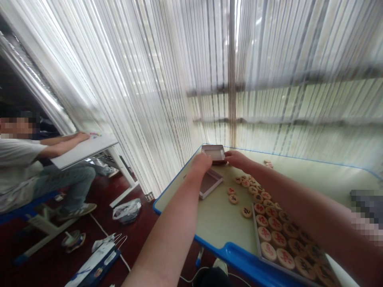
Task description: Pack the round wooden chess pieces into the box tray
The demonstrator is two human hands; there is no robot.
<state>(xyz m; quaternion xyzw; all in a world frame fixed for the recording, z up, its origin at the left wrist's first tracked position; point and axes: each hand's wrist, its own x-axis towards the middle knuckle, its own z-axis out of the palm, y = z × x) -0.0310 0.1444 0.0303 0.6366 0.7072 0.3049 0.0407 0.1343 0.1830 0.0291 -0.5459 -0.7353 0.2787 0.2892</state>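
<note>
Both hands at far left corner of surface [221,223]. Left hand [201,162] and right hand [236,158] touch a small box [213,153], one each side; finger closure too blurred to tell. Second box [210,183] lies open just nearer. Loose chess discs [245,184] right of it; a tray [257,239] of discs at near right. Another person [26,167] sits far left.

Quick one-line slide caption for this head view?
Both hands, left hand and right hand, grasp a small brown box at the table's far corner, beside wooden chess discs.
</note>
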